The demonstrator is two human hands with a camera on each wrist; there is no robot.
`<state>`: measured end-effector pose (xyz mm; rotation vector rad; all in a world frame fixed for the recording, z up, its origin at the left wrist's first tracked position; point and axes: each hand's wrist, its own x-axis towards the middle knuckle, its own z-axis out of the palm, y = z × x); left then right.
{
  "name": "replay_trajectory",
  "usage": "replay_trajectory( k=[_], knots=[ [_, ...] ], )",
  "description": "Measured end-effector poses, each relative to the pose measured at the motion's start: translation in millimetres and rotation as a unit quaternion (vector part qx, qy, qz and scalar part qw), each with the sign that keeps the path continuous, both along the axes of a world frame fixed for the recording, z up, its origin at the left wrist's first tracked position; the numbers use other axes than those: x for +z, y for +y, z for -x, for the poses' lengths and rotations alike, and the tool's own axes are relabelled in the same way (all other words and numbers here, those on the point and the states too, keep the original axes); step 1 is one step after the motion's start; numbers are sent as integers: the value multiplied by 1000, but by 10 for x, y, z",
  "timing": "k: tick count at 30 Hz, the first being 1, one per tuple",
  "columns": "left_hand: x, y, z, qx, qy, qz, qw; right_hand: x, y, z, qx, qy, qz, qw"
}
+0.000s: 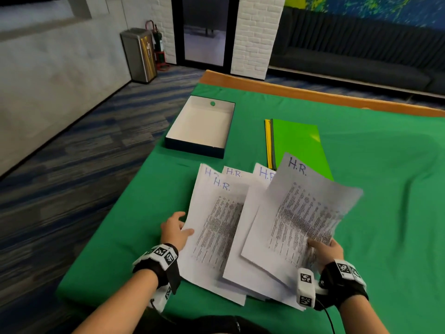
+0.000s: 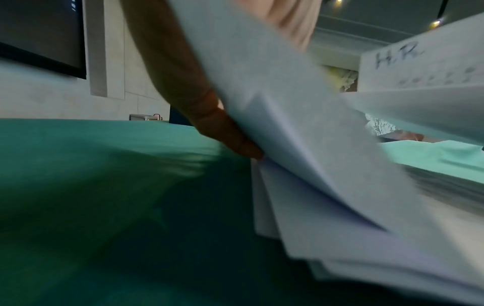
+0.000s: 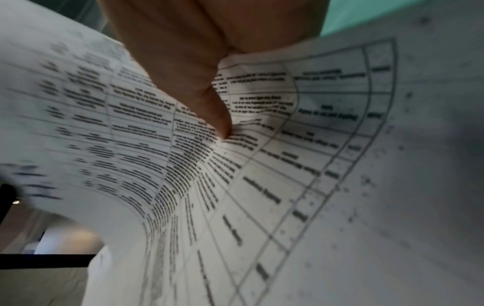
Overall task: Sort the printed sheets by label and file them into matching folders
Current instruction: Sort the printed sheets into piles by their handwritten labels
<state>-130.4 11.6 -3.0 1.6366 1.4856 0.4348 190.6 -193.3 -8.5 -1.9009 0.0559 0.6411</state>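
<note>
Right hand: fingers pinch the lifted H.R. sheet at its near corner. Left hand grips the fanned stack's left edge on the counter, its fingers mostly hidden underneath. Printed text too blurred to read.

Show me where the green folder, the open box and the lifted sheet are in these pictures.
green folder (image 1: 298,145), head view, middle of its front cover.
box (image 1: 195,148), head view, its dark near wall.
lifted sheet (image 1: 310,201), head view, its printed middle.
</note>
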Motion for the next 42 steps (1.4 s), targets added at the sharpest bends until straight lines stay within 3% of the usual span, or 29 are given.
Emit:
replay_trajectory(
  k=[4, 8, 14, 17, 21, 27, 30, 33, 36, 42],
  knots=[
    [17, 16, 22, -40, 44, -14, 998, -170, 65, -45, 10, 36, -20, 999],
    [100, -31, 21, -74, 72, -102, 989, -74, 157, 99, 25, 68, -28, 997],
    [189, 2, -133, -49, 73, -126, 988, -33, 345, 344, 95, 47, 58, 993],
    [167, 13, -229, -53, 48, -80, 994, 30, 386, 429, 136, 36, 106, 984],
    [26, -60, -326, -107, 64, 43, 991, 72, 456, 531, 175, 3, 89, 980],
    [-51, -208, -465, -163, 49, 40, 985, -12, 566, 715, 330, -126, 131, 926],
    [-17, -221, -465, -141, -8, 18, 990, -70, 511, 670, 341, -131, 106, 925],
    [138, -250, -436, -109, -114, 12, 988, 48, 423, 664, 266, -57, 19, 962],
    [251, -235, -415, -58, -220, 21, 974, 123, 371, 685, 223, -11, -55, 973],
    [342, -133, -434, 21, -303, 48, 951, 62, 343, 714, 202, 58, -112, 971]
  ],
)
